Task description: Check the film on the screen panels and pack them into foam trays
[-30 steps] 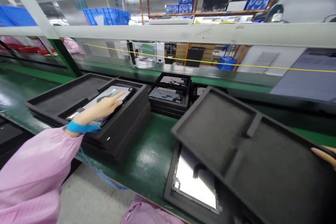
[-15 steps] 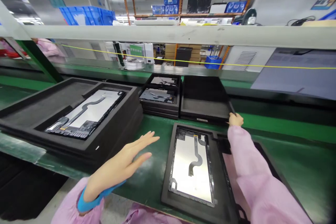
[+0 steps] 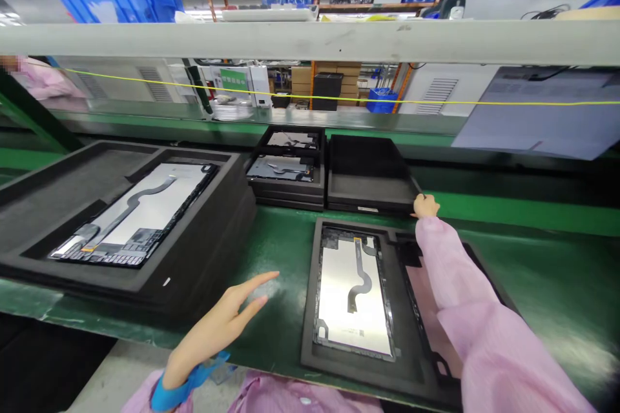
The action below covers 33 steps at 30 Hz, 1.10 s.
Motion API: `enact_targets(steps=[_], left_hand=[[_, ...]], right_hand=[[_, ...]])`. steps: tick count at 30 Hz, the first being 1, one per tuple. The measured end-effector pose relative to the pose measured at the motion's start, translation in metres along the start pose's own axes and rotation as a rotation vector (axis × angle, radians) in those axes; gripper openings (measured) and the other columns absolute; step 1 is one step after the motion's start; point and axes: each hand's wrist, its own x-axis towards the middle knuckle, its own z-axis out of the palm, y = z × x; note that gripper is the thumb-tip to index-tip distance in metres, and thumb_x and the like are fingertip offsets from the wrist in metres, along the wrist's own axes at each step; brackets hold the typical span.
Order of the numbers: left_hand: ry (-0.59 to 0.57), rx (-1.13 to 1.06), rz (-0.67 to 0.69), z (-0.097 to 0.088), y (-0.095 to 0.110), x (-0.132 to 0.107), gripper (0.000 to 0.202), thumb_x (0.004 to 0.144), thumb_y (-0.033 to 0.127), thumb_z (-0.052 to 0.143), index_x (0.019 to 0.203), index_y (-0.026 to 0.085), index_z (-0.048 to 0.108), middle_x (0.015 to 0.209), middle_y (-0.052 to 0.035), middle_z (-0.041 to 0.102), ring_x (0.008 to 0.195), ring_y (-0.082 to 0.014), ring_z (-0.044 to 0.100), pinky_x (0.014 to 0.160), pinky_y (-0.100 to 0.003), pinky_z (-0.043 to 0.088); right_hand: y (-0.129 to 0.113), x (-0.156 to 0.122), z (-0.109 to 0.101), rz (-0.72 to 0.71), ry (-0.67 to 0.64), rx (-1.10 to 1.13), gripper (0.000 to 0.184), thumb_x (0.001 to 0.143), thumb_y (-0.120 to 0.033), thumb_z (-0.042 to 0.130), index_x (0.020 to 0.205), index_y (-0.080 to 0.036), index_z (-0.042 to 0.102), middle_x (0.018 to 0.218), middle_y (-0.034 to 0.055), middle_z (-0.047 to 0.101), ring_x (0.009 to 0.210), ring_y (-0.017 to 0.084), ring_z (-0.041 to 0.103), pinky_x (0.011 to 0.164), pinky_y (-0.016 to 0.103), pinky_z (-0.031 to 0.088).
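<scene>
My right hand (image 3: 426, 206) is closed on the near right corner of a black foam tray (image 3: 372, 192), whose bottom shows bare. My left hand (image 3: 232, 313), with a blue band (image 3: 188, 379) at the wrist, hovers above the green bench, its fingers stretched out and holding nothing. Between my arms lies another foam tray (image 3: 310, 342) with a display panel (image 3: 356, 290) that has a silver back and a curved grey ribbon cable (image 3: 361, 281). A second panel (image 3: 426, 297) in that tray is partly hidden under my right sleeve.
A stack of foam trays (image 3: 203, 258) at left carries a display panel (image 3: 140, 206). Farther back, a smaller stack (image 3: 285, 197) holds panels. A shelf beam (image 3: 339, 42) and a yellow cord (image 3: 300, 95) cross above the bench. Another person's pink sleeve (image 3: 48, 80) shows far left.
My left hand has lowered slightly and moved a little left, fingers still extended. My right hand stays on the tray's corner. The whole view has shifted a little.
</scene>
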Motion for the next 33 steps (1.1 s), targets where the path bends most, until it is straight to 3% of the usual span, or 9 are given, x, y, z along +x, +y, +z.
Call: enact_targets(steps=[3,8,11,14,21,33], left_hand=[[-0.062,-0.028,0.025,0.014,0.012,0.010,0.048,0.093,0.050,0.038,0.137,0.033,0.050,0.143,0.0024,0.050,0.134,-0.0229,0.044,0.115,-0.041,0.029],[-0.164,-0.105,0.097,0.035,0.026,0.025,0.047,0.093,0.049,0.040,0.135,0.033,0.051,0.141,0.0017,0.053,0.131,-0.0232,0.047,0.113,-0.039,0.032],[-0.163,-0.135,0.097,0.043,0.022,0.031,0.047,0.093,0.049,0.041,0.135,0.033,0.051,0.142,0.0013,0.052,0.132,-0.0234,0.046,0.113,-0.040,0.031],[-0.144,-0.171,0.084,0.047,0.016,0.033,0.047,0.093,0.050,0.040,0.135,0.032,0.051,0.142,0.0008,0.052,0.133,-0.0217,0.045,0.114,-0.038,0.031],[-0.129,-0.302,0.108,0.053,0.016,0.034,0.046,0.094,0.046,0.041,0.134,0.025,0.051,0.143,-0.0045,0.051,0.133,-0.0201,0.045,0.115,-0.037,0.031],[-0.149,-0.579,0.029,0.053,0.022,0.033,0.040,0.092,0.040,0.050,0.128,0.023,0.055,0.131,-0.0095,0.061,0.126,-0.0223,0.053,0.112,-0.040,0.034]], right_hand=[[-0.010,-0.021,0.001,-0.092,-0.028,-0.120,0.038,0.093,-0.036,0.054,0.124,-0.015,0.052,0.127,0.0108,0.050,0.114,0.023,0.052,0.096,0.047,0.046],[-0.020,-0.091,0.016,-0.567,-0.425,-0.219,0.027,0.093,-0.037,0.055,0.108,-0.015,0.059,0.110,0.0073,0.059,0.098,0.017,0.057,0.089,0.038,0.050],[-0.020,-0.124,0.023,-0.747,-0.531,-0.260,0.031,0.093,-0.037,0.055,0.115,-0.015,0.057,0.115,0.0085,0.056,0.106,0.020,0.054,0.093,0.042,0.047],[-0.021,-0.137,0.028,-0.859,-0.571,-0.264,0.039,0.092,-0.038,0.056,0.124,-0.017,0.052,0.126,0.0098,0.051,0.114,0.023,0.051,0.096,0.045,0.045],[-0.035,-0.143,0.036,-0.854,-0.565,-0.305,0.036,0.093,-0.038,0.054,0.121,-0.015,0.054,0.117,0.0088,0.055,0.108,0.021,0.054,0.094,0.044,0.046],[-0.055,-0.139,0.031,-0.721,-0.631,-0.305,0.034,0.093,-0.044,0.053,0.105,-0.012,0.060,0.107,0.0077,0.060,0.104,0.019,0.057,0.094,0.043,0.046]])
